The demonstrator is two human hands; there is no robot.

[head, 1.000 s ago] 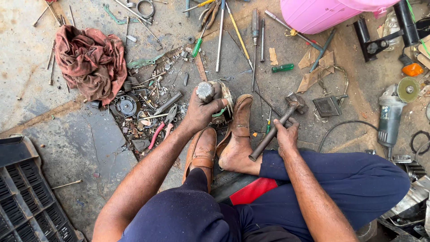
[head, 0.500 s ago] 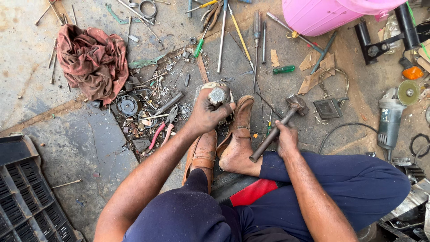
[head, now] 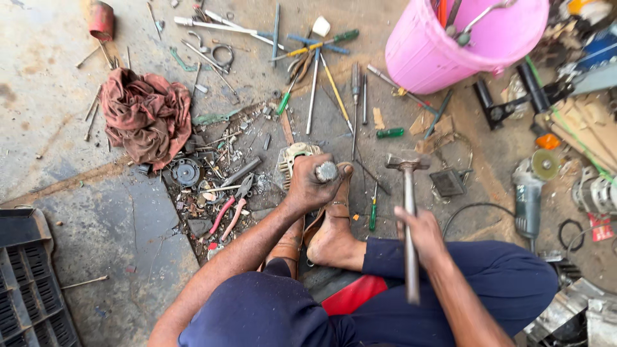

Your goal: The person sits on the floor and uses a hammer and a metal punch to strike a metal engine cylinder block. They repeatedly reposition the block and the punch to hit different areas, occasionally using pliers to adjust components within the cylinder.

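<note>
My left hand (head: 313, 184) is closed around a short metal rod or punch (head: 326, 171), held upright on a round metal motor part (head: 292, 156) that sits on the ground by my feet. My right hand (head: 422, 232) grips the handle of a steel hammer (head: 407, 193), whose head is lifted and points away from me, to the right of the punch. My sandalled foot (head: 331, 222) rests against the part, just below my left hand.
A pink bucket (head: 437, 54) stands at the back right. Screwdrivers and rods (head: 313, 83) lie spread in front. A reddish rag (head: 146, 114), red-handled pliers (head: 226, 215), an angle grinder (head: 530, 193) and a black crate (head: 29, 289) surround me.
The view has tilted and closed in. My right hand has swung the hammer from a slant to nearly upright, its head raised. My left hand stays on the punch.
</note>
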